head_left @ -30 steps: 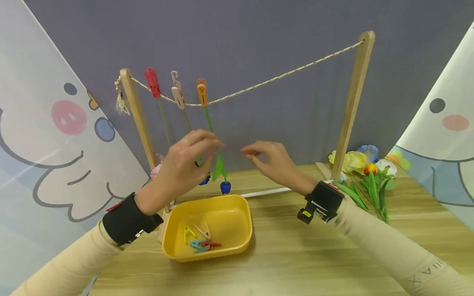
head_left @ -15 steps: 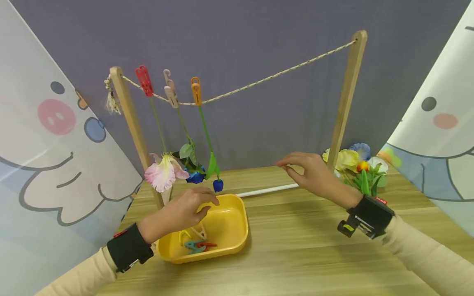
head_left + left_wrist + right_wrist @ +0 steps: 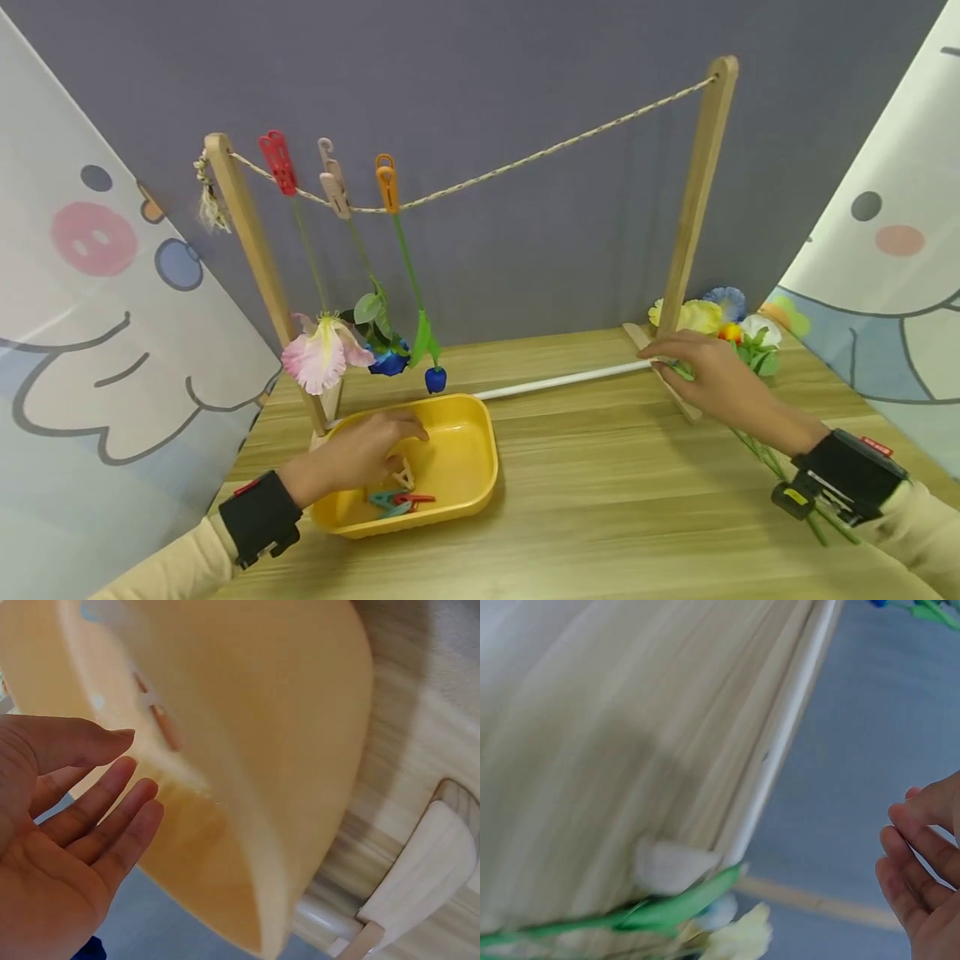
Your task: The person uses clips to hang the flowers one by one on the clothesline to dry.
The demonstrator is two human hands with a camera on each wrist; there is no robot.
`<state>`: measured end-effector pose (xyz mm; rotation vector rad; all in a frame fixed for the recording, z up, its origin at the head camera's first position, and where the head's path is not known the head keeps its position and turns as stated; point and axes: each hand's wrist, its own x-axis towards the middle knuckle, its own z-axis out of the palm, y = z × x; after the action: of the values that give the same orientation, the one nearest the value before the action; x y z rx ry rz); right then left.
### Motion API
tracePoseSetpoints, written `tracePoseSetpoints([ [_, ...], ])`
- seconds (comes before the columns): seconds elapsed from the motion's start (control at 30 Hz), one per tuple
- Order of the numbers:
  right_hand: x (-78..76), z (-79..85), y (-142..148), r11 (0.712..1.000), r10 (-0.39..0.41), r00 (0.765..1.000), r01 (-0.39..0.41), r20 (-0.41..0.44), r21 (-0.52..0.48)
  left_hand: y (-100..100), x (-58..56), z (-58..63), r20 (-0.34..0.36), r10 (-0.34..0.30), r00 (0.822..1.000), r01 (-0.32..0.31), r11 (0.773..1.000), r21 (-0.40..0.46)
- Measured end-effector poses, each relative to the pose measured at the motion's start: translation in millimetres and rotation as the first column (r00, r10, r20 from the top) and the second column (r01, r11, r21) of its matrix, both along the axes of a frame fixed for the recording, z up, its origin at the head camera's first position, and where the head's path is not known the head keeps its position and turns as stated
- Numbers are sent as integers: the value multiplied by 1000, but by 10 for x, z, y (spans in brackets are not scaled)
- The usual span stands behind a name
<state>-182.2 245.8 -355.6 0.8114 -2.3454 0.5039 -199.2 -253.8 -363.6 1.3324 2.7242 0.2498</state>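
Over the left part of the yellow basket [image 3: 468,492] hovers my left hand [image 3: 363,450], fingers loosely bent and holding nothing. Beneath it lie a beige clothespin [image 3: 406,475] and several teal and red clothespins [image 3: 414,498]. In the left wrist view the left hand [image 3: 82,817] shows bare fingers beside the basket wall. My right hand [image 3: 708,379], holding nothing, is above the right post's foot, close to the pile of artificial flowers [image 3: 701,317]. The right wrist view shows its relaxed fingers [image 3: 900,892], with a green leaf [image 3: 682,904] below them.
A rope [image 3: 555,150] spans two wooden posts [image 3: 697,192]. Red [image 3: 278,162], pink [image 3: 335,187] and orange clothespins [image 3: 387,185] on it hold a pink flower [image 3: 318,358], a blue rose [image 3: 390,358] and a blue tulip [image 3: 436,380] upside down. A white rod [image 3: 562,381] runs along the table.
Both hands have come down from near the hanging flowers and moved apart. The left one has gone down to the basket, the right one across to the flower pile.
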Motion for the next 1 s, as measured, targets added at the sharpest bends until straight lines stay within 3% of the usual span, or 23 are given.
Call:
tracePoseSetpoints([
  [0.33, 116, -233, 440, 998, -59, 998, 58, 26, 34, -44, -16, -89, -11, -35, 999, 35, 999, 4],
  [0.6, 186, -378, 651, 988, -87, 996, 82, 31, 132, -91, -48, -166, -15, -45, 999, 46, 998, 36],
  [1.0, 254, -594, 975, 967, -135, 989, 116, 66, 228, -32, -60, -207, 79, 4, 997, -11, 996, 88],
])
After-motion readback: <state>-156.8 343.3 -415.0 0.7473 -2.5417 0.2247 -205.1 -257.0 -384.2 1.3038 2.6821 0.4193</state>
